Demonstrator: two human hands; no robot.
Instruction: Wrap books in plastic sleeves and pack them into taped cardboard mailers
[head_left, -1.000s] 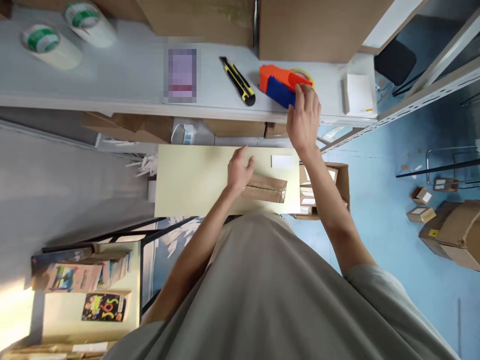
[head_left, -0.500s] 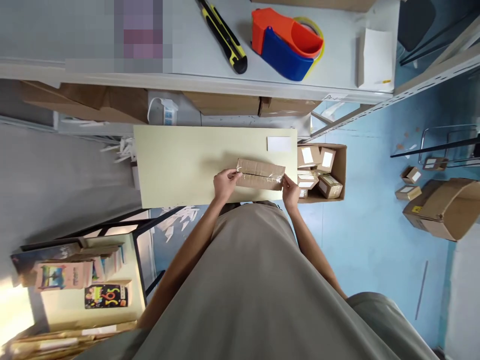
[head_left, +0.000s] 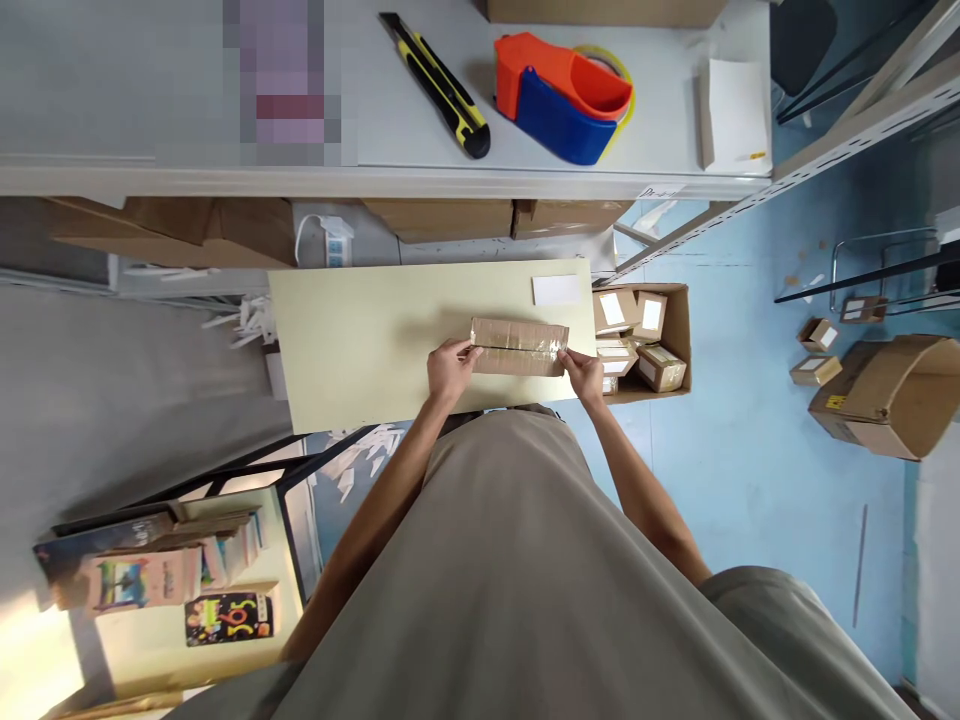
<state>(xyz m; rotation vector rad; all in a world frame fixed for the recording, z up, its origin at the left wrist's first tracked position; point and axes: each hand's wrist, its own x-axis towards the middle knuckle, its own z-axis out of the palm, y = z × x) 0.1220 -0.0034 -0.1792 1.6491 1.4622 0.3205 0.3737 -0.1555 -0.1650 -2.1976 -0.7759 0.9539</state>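
A long cardboard box [head_left: 517, 346] with clear shiny tape along its dark middle seam is over the pale yellow tabletop [head_left: 360, 330]. My left hand [head_left: 450, 368] pinches its left end between thumb and fingers. At the box's right end, my right hand [head_left: 582, 373] grips the corner the same way. Just behind the box lies a white paper label [head_left: 556, 290] on the tabletop. Whether the box rests on the surface or is slightly raised, I cannot tell.
Right of the table stands an open carton [head_left: 679, 340] holding several small labelled boxes. On the shelf above lie a utility knife [head_left: 442, 90] and an orange-and-blue tape dispenser [head_left: 562, 100]. Books [head_left: 142, 580] sit at lower left; another large carton [head_left: 862, 400] is on the floor.
The box has turned slightly, so its long side lies straighter across the table. My right hand has shifted a little left along its end. The camera view has tilted slightly.
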